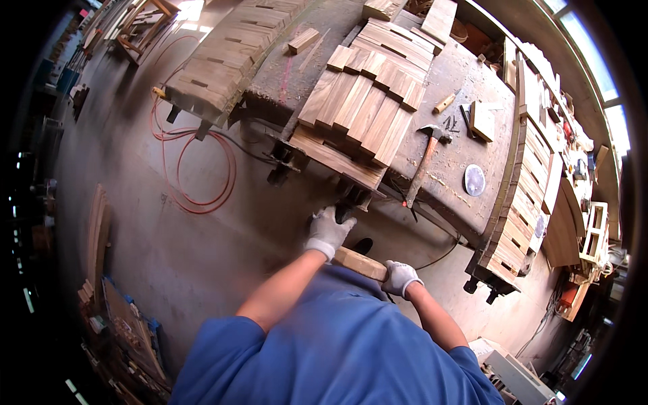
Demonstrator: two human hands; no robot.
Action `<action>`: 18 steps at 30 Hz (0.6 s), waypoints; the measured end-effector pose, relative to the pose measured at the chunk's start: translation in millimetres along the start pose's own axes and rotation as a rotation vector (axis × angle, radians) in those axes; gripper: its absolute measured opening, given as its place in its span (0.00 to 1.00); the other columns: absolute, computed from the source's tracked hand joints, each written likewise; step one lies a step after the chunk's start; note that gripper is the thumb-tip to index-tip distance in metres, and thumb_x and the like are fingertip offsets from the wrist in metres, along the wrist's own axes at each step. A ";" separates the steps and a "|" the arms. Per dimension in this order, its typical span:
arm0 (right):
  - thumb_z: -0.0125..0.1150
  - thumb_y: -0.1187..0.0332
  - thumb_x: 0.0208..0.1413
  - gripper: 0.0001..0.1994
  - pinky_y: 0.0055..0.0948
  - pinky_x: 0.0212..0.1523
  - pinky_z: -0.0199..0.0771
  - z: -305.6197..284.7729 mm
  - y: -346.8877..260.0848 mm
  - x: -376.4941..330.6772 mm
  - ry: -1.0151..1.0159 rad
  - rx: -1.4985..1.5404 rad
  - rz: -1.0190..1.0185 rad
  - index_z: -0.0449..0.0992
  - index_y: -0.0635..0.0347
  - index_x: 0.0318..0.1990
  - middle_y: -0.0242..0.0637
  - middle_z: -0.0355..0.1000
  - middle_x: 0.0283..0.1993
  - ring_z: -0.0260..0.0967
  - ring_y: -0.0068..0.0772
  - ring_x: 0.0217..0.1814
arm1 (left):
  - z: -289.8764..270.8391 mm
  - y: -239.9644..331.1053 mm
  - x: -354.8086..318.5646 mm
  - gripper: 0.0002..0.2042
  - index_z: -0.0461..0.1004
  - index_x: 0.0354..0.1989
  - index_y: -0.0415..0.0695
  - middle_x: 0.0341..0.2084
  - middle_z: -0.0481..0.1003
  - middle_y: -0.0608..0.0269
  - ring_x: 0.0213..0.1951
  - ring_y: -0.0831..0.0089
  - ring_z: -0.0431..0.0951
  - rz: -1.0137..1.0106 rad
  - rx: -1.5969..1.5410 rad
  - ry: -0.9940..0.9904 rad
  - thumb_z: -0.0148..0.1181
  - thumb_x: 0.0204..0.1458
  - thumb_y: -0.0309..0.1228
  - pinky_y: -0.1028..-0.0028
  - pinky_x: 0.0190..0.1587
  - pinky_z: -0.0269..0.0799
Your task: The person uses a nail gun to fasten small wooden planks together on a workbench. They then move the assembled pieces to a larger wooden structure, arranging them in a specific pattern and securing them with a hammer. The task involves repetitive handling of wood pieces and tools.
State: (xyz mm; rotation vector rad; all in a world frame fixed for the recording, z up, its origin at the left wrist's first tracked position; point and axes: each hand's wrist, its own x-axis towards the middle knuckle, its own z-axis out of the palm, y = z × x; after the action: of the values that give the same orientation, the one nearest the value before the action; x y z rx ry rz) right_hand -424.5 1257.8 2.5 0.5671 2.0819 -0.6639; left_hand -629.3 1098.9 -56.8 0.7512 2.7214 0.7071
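Holds a wooden block in the right hand and curls the left hand, with unclear grip, at the black clamp end below wooden slats.

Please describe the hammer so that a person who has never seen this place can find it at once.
Find the grey bench top between the middle stack of wooden strips and the long row of wooden pieces on the right. The hammer lies there, beside the middle stack. Unlike the round disc nearby, it has a dark claw head and long reddish handle.
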 end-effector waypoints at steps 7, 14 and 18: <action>0.68 0.62 0.43 0.22 0.43 0.56 0.78 -15.9 -33.5 10.1 0.025 -0.001 -0.088 0.78 0.56 0.49 0.49 0.80 0.48 0.78 0.52 0.54 | 25.1 -40.6 5.7 0.20 0.78 0.48 0.41 0.35 0.82 0.55 0.33 0.63 0.83 -0.771 -1.858 -0.713 0.53 0.69 0.47 0.66 0.35 0.81; 0.67 0.63 0.42 0.25 0.43 0.55 0.78 -40.2 -91.9 23.5 -0.108 -0.065 -0.150 0.78 0.56 0.52 0.51 0.81 0.47 0.79 0.52 0.54 | -43.0 -38.2 25.1 0.17 0.79 0.48 0.39 0.37 0.84 0.49 0.35 0.56 0.87 -0.394 -0.458 -0.458 0.59 0.64 0.42 0.59 0.46 0.81; 0.65 0.65 0.44 0.23 0.46 0.54 0.78 -50.6 -139.5 39.4 -0.014 0.051 -0.278 0.78 0.59 0.51 0.55 0.81 0.45 0.79 0.56 0.53 | -114.7 -103.6 29.3 0.22 0.77 0.56 0.43 0.57 0.75 0.47 0.61 0.48 0.73 -0.254 -0.150 0.212 0.66 0.58 0.42 0.56 0.65 0.68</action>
State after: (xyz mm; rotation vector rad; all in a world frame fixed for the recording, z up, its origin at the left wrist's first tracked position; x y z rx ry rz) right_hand -559.9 1190.5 29.3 0.3014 2.1554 -0.8789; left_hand -736.4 991.9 -13.7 0.3047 2.8369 0.9630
